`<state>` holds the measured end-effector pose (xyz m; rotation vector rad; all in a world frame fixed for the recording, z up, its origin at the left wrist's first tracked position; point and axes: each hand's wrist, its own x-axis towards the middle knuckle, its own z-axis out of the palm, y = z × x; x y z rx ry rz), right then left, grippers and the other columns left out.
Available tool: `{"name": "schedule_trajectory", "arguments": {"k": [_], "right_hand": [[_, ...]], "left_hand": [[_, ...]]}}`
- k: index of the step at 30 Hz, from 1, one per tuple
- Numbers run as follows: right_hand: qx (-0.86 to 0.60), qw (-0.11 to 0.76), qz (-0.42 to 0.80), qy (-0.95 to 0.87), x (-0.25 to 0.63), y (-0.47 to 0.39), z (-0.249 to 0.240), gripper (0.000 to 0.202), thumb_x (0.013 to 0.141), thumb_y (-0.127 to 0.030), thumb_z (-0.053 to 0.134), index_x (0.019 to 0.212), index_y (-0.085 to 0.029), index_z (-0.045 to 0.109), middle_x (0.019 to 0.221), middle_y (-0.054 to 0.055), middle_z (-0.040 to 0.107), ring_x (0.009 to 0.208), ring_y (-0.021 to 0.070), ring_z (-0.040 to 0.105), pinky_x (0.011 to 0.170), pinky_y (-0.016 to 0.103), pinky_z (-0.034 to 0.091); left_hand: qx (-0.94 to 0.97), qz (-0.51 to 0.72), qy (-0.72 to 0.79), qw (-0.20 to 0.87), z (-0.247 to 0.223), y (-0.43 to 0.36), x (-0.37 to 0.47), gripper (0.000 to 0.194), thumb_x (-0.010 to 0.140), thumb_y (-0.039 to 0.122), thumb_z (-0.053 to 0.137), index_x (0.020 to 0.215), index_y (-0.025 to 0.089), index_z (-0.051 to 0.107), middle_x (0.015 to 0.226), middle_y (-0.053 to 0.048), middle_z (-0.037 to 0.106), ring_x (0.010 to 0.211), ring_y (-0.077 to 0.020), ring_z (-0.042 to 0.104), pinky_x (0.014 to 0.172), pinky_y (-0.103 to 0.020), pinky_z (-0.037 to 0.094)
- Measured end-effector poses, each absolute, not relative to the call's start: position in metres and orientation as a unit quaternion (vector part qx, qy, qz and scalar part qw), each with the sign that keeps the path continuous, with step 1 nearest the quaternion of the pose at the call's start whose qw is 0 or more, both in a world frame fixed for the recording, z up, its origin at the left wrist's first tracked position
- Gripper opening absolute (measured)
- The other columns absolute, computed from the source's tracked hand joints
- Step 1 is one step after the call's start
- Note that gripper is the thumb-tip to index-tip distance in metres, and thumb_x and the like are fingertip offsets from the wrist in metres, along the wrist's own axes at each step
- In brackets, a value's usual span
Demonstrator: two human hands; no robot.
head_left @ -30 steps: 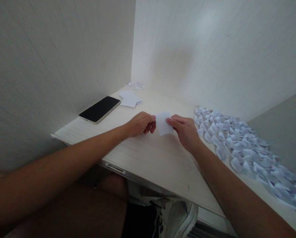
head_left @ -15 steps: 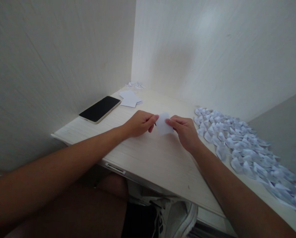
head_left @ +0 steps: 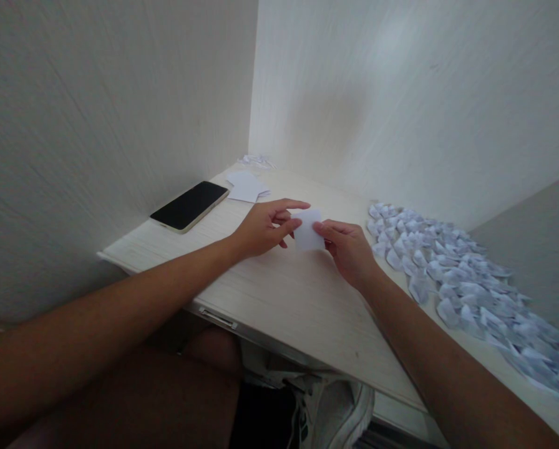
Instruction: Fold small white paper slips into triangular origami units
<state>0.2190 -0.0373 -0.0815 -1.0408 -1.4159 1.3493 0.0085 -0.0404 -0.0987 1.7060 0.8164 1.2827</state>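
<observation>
Right hand (head_left: 353, 251) pinches paper square (head_left: 308, 237), left hand (head_left: 259, 231) spread, thumb at its edge; likely light, easily creased, best edge-held.

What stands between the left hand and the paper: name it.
Nothing visible stands between the left hand and the paper: the thumb overlaps the paper's nearer edge. The right hand grips the opposite side.

The single view comes from my head, looking forward and down past my forearms. My left hand (head_left: 264, 229) and my right hand (head_left: 350, 251) sit near its centre, within arm's reach. Walls (head_left: 392, 93) close off the far side, my legs (head_left: 167, 386) fill the near left, and the desk (head_left: 298, 299) stretches between.
</observation>
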Motion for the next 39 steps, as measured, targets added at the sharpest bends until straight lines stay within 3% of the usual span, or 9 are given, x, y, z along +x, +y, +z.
{"name": "schedule_trajectory", "arguments": {"k": [3,9,16,21,25,29,31,35,39], "right_hand": [[-0.417,0.447,0.542,-0.577,0.2191,-0.0379,-0.0810,0.028,0.073,-0.047,0.088,0.070,-0.021,0.080,0.076,0.003,0.071,0.073,0.0177,0.058,0.071,0.034,0.043],[-0.413,0.468,0.533,-0.571,0.2183,-0.0364,-0.0808,0.026,0.072,-0.044,0.088,0.067,-0.021,0.078,0.072,0.002,0.068,0.069,0.0161,0.055,0.068,0.034,0.042],[-0.424,0.469,0.573,-0.521,0.2184,-0.0348,-0.0778,0.029,0.064,-0.047,0.094,0.068,-0.023,0.077,0.075,0.004,0.072,0.073,0.0197,0.062,0.072,0.035,0.052],[-0.428,0.442,0.608,-0.502,0.2172,-0.0366,-0.0765,0.032,0.060,-0.047,0.096,0.073,-0.022,0.080,0.079,0.005,0.075,0.075,0.0198,0.063,0.067,0.032,0.050],[-0.431,0.437,0.616,-0.493,0.2159,-0.0364,-0.0778,0.033,0.058,-0.046,0.095,0.074,-0.021,0.080,0.081,0.006,0.076,0.074,0.0204,0.063,0.065,0.033,0.049],[-0.431,0.433,0.610,-0.504,0.2164,-0.0344,-0.0797,0.032,0.065,-0.047,0.090,0.075,-0.020,0.076,0.080,0.005,0.073,0.072,0.0180,0.061,0.062,0.032,0.048],[-0.426,0.449,0.605,-0.501,0.2177,-0.0330,-0.0801,0.031,0.068,-0.044,0.087,0.089,-0.022,0.077,0.083,0.003,0.073,0.071,0.0167,0.062,0.062,0.031,0.048],[-0.402,0.486,0.568,-0.529,0.2218,-0.0309,-0.0803,0.056,0.071,-0.030,0.083,0.124,-0.033,0.067,0.096,-0.003,0.077,0.072,0.0148,0.069,0.068,0.030,0.054],[-0.361,0.473,0.513,-0.618,0.2230,-0.0298,-0.0838,0.036,0.072,-0.031,0.087,0.106,-0.027,0.076,0.097,0.001,0.078,0.077,0.0162,0.074,0.071,0.032,0.056]], "left_hand": [[0.681,0.507,0.327,0.415,-0.0993,-0.0399,0.0085,0.056,0.091,0.031,0.072,0.143,0.010,0.067,0.077,-0.004,0.078,0.071,-0.0169,0.076,0.050,-0.020,0.062],[0.710,0.498,0.329,0.375,-0.0981,-0.0425,0.0094,0.044,0.095,0.028,0.063,0.136,0.013,0.074,0.082,-0.006,0.080,0.068,-0.0140,0.076,0.050,-0.017,0.059],[0.775,0.488,0.313,0.252,-0.0960,-0.0439,0.0064,0.019,0.085,0.020,0.071,0.098,0.017,0.085,0.093,-0.009,0.083,0.073,-0.0133,0.075,0.053,-0.017,0.054],[0.787,0.510,0.277,0.212,-0.0954,-0.0415,0.0053,0.012,0.086,0.023,0.078,0.094,0.020,0.086,0.091,-0.007,0.083,0.074,-0.0126,0.074,0.059,-0.018,0.055],[0.778,0.507,0.302,0.216,-0.0957,-0.0405,0.0042,0.015,0.083,0.023,0.080,0.096,0.021,0.086,0.094,-0.007,0.083,0.073,-0.0127,0.074,0.055,-0.017,0.053],[0.757,0.516,0.316,0.249,-0.0969,-0.0400,0.0036,0.015,0.083,0.025,0.081,0.097,0.022,0.086,0.095,-0.006,0.083,0.067,-0.0115,0.073,0.053,-0.017,0.054],[0.744,0.523,0.315,0.272,-0.0982,-0.0394,0.0038,0.013,0.085,0.028,0.082,0.095,0.022,0.086,0.094,-0.006,0.082,0.063,-0.0109,0.072,0.052,-0.019,0.057],[0.705,0.555,0.319,0.305,-0.1009,-0.0372,0.0044,0.018,0.086,0.034,0.082,0.095,0.020,0.087,0.097,-0.008,0.083,0.067,-0.0135,0.074,0.054,-0.023,0.064],[0.680,0.571,0.327,0.323,-0.1010,-0.0366,0.0036,0.024,0.083,0.038,0.083,0.095,0.018,0.087,0.099,-0.011,0.084,0.073,-0.0159,0.076,0.053,-0.023,0.066]]}}
